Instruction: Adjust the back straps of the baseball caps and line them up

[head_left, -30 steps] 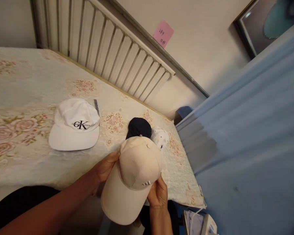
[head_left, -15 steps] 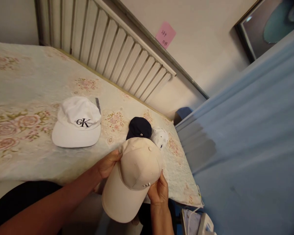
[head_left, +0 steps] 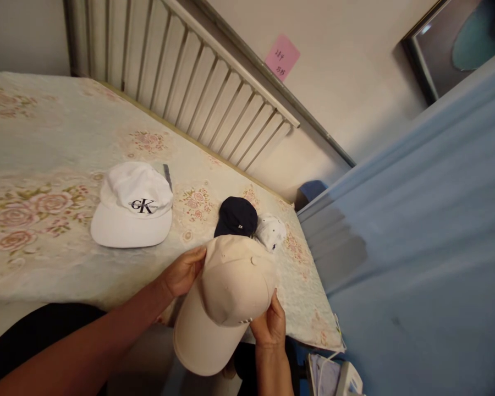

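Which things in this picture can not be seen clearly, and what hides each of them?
- Navy cap, head view: its brim is hidden behind the beige cap.
- Small white cap: partly covered by the navy and beige caps.
- Left hand and right hand: the fingers go under the beige cap.
- Pink note: writing too small to read.
- Device at the bottom: cut off by the edge.

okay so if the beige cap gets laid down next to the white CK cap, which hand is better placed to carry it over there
Probably the left. The left hand grips the beige cap on the side facing the white CK cap, with open bedspread between them. The right hand holds the far side, toward the bed's edge.
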Demonstrator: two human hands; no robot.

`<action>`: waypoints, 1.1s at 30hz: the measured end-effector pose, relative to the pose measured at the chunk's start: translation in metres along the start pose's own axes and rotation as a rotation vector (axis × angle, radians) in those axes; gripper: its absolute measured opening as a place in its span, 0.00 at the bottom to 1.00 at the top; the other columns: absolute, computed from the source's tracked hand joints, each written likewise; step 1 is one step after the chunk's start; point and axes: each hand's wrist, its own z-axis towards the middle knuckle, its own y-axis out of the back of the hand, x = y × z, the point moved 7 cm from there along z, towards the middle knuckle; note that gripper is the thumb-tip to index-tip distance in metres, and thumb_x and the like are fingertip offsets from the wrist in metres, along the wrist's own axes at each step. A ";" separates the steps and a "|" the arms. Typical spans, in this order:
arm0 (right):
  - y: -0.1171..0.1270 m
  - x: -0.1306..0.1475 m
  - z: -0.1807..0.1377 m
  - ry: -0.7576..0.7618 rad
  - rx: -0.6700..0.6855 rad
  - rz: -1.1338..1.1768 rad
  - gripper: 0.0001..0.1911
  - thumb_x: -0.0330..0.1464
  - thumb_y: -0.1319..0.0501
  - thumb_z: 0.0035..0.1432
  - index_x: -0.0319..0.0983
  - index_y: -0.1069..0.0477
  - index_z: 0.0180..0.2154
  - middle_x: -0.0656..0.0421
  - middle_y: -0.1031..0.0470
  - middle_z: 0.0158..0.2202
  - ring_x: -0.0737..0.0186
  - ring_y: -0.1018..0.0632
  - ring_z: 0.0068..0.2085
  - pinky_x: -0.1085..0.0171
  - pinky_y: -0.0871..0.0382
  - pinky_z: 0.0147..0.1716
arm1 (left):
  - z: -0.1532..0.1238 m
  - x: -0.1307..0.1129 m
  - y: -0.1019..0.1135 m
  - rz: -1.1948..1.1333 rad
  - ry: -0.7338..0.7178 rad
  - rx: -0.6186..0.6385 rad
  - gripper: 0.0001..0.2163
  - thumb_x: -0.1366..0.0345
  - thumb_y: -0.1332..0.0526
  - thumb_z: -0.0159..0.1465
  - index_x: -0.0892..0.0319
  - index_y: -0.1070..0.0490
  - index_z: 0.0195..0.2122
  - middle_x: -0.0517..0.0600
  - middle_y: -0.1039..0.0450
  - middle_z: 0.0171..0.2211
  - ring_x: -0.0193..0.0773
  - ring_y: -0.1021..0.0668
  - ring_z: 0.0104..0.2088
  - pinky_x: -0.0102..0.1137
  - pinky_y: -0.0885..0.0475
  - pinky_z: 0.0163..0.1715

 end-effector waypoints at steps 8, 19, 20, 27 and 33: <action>-0.005 -0.003 -0.002 -0.047 0.023 -0.051 0.19 0.40 0.30 0.45 0.39 0.22 0.39 0.55 0.19 0.39 0.54 0.24 0.50 0.53 0.37 0.56 | 0.002 0.010 0.005 -0.047 0.093 0.040 0.14 0.63 0.41 0.63 0.62 0.25 0.47 0.56 0.20 0.37 0.47 0.21 0.42 0.38 0.31 0.48; -0.024 0.018 0.007 0.040 0.062 -0.236 0.18 0.32 0.30 0.44 0.37 0.23 0.40 0.55 0.19 0.38 0.55 0.20 0.41 0.56 0.30 0.48 | 0.001 0.000 0.003 -0.018 -0.003 0.025 0.12 0.69 0.41 0.63 0.62 0.25 0.46 0.56 0.20 0.39 0.46 0.21 0.44 0.35 0.32 0.48; -0.030 0.022 0.009 0.041 0.095 -0.272 0.18 0.31 0.31 0.44 0.37 0.23 0.40 0.55 0.19 0.38 0.55 0.20 0.41 0.56 0.29 0.48 | 0.001 -0.002 0.001 -0.019 -0.013 0.029 0.12 0.70 0.42 0.63 0.62 0.24 0.45 0.55 0.20 0.39 0.45 0.21 0.43 0.35 0.32 0.48; -0.057 0.053 0.038 -0.029 0.223 -0.493 0.15 0.28 0.33 0.44 0.34 0.23 0.39 0.55 0.18 0.32 0.54 0.20 0.35 0.57 0.25 0.39 | -0.003 -0.008 -0.009 0.007 -0.081 0.148 0.11 0.70 0.44 0.64 0.64 0.26 0.46 0.55 0.21 0.39 0.39 0.21 0.37 0.32 0.30 0.42; -0.073 0.065 0.070 -0.075 0.293 -0.683 0.14 0.31 0.32 0.43 0.36 0.22 0.36 0.58 0.19 0.28 0.56 0.20 0.32 0.61 0.26 0.35 | -0.004 -0.004 -0.014 0.043 -0.057 0.308 0.17 0.71 0.41 0.61 0.63 0.30 0.53 0.58 0.24 0.46 0.43 0.23 0.44 0.34 0.31 0.44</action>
